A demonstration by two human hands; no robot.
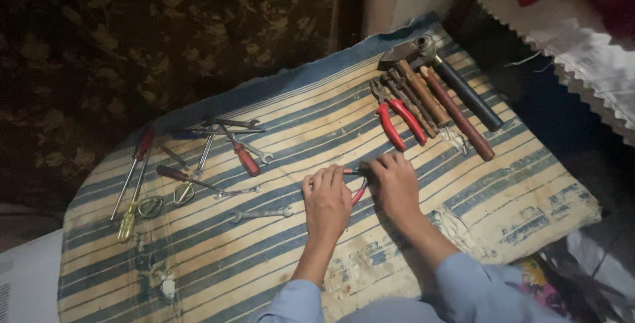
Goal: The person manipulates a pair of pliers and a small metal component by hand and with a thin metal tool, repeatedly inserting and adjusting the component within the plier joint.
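- Both hands, left (326, 198) and right (395, 183), pinch red-handled pliers (358, 187) mid-mat (529, 210).
- Hammers (463, 94) and red pliers (399, 121) look grouped at the far right corner.
- Screwdrivers (135, 177) and wrenches (261, 215) lie scattered toward the left edge, seemingly unsorted.

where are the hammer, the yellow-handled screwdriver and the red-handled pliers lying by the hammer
hammer (463, 91), head view, on its dark handle, mid-length
yellow-handled screwdriver (127, 220), head view, on the yellow handle at its near end
red-handled pliers (403, 121), head view, on one red grip
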